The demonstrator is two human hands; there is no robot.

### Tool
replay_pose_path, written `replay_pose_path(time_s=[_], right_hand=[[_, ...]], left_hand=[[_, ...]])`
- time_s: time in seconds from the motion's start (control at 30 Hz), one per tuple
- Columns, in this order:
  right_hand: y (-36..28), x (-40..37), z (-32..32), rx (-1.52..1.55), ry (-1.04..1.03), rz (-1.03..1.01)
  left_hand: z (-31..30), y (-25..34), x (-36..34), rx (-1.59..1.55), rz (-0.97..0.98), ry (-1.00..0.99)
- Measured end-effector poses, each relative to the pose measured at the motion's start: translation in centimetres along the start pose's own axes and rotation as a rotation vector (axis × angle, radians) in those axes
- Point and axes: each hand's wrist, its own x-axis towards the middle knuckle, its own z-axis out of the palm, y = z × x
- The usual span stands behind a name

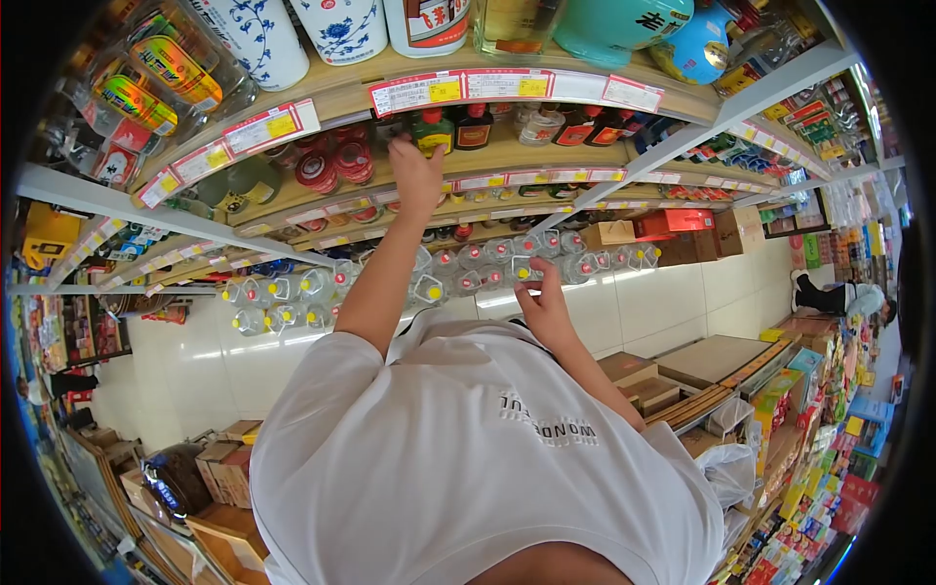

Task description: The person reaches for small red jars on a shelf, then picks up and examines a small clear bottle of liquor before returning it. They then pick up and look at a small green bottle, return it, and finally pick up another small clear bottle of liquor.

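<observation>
My left hand (417, 174) is raised to a shelf under the top one, thumb and fingers apart, fingertips right at a green bottle with a yellow label (432, 133). Some of its fingers are hidden by the hand's own shape. A dark bottle with an orange label (473, 129) stands just to the right. Lower down, in front of my body, my right hand (547, 310) hangs with fingers loosely bent and apart, nothing in it. Behind that hand, clear plastic jugs (429, 290) with red and yellow caps stand in rows on the floor.
Overhead, the top shelf (341, 100) holds white-and-blue bottles (336, 29) and a turquoise bottle (619, 27). Red-lidded jars (317, 173) sit left of my left hand. Cartons (624, 370) are stacked behind me at right. A person (843, 298) is farther down the aisle.
</observation>
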Motion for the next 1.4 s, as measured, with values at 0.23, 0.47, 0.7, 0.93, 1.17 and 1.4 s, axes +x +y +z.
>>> replay_pose_path(time_s=[0.23,0.47,0.7,0.93,1.17,1.4], right_hand=[[-0.25,-0.09,0.12,-0.013,-0.003,0.0],[-0.03,0.0,-0.04,-0.015,-0.002,0.01],[0.18,0.12,0.04,-0.013,0.004,0.017],[0.08,0.21,0.11,-0.021,-0.009,0.004],[0.16,0.34,0.52,-0.036,0.004,-0.04],[-0.31,0.25,0.53,0.002,-0.012,0.001]], left_hand=[[0.03,0.01,-0.11,0.02,0.021,0.013],[0.19,-0.13,-0.27,0.015,0.032,0.031],[0.04,-0.36,-0.2,0.039,0.072,0.013],[-0.18,-0.34,0.0,0.028,0.032,-0.011],[0.1,-0.51,-0.02,0.017,-0.004,-0.019],[0.14,-0.72,0.01,0.03,0.024,-0.02]])
